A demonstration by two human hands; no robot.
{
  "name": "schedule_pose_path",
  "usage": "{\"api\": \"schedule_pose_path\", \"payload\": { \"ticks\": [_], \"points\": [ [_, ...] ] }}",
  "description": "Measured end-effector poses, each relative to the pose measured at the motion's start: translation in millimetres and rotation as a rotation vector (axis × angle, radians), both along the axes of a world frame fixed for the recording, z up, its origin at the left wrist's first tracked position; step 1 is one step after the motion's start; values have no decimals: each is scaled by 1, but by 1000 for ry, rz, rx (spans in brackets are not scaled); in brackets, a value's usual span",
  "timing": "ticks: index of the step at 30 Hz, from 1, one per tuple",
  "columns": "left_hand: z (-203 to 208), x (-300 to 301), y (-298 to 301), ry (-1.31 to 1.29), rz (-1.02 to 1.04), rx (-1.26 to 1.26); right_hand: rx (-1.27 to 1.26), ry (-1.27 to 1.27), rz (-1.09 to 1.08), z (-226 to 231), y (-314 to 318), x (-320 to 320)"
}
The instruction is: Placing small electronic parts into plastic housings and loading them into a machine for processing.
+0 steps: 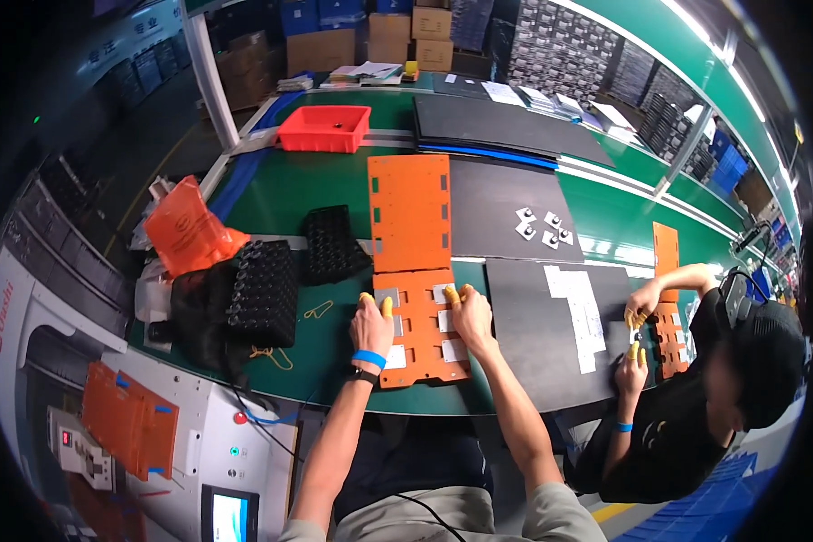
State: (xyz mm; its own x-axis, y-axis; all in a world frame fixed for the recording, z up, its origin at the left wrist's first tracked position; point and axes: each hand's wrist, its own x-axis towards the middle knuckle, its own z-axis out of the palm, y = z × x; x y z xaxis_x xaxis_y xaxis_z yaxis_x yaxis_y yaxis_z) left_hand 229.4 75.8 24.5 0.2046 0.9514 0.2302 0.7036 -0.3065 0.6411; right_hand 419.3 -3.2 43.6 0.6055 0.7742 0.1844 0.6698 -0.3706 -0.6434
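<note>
An orange fixture plate [418, 348] with cut-outs lies before me at the table's near edge, and several flat silver-white squares [395, 356] sit in its slots. My left hand [371, 327] is closed at the plate's left edge, its thumb beside a silver square. Opposite it, my right hand [471, 318] is closed at the right edge, its fingertips by another square. Yellow covers show on fingertips of both hands; the undersides of my fingers are hidden. Adjoining the plate's far end is a second orange panel [409, 212] with slots along its sides.
Black trays [262, 294] and an orange bag [188, 226] stand left; a red bin [323, 129] sits farther back. Small white pieces with black knobs [551, 237] and paper sheets [587, 321] lie on black mats at right. A co-worker [696, 388] handles another orange fixture there.
</note>
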Motion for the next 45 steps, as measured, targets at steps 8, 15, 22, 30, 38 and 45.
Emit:
{"api": "schedule_pose_path", "payload": {
  "ticks": [8, 15, 22, 30, 38, 45],
  "points": [
    [0, 4, 11, 37, -21, -29, 99, 181, 82, -26, 13, 39],
    [4, 3, 17, 42, -51, -25, -165, 417, 283, 3, 15, 57],
    [28, -10, 24, -78, -69, -105, -127, 340, 209, 40, 25, 83],
    [5, -49, 39, -926, -158, -756, -10, -340, -228, 6, 101, 201],
    [54, -58, 35, -1348, -474, -1153, -398, -1146, 18, -23, 211, 201],
    [39, -23, 45, -1396, -843, -1344, 24, -791, 39, -26, 163, 176]
  ]
}}
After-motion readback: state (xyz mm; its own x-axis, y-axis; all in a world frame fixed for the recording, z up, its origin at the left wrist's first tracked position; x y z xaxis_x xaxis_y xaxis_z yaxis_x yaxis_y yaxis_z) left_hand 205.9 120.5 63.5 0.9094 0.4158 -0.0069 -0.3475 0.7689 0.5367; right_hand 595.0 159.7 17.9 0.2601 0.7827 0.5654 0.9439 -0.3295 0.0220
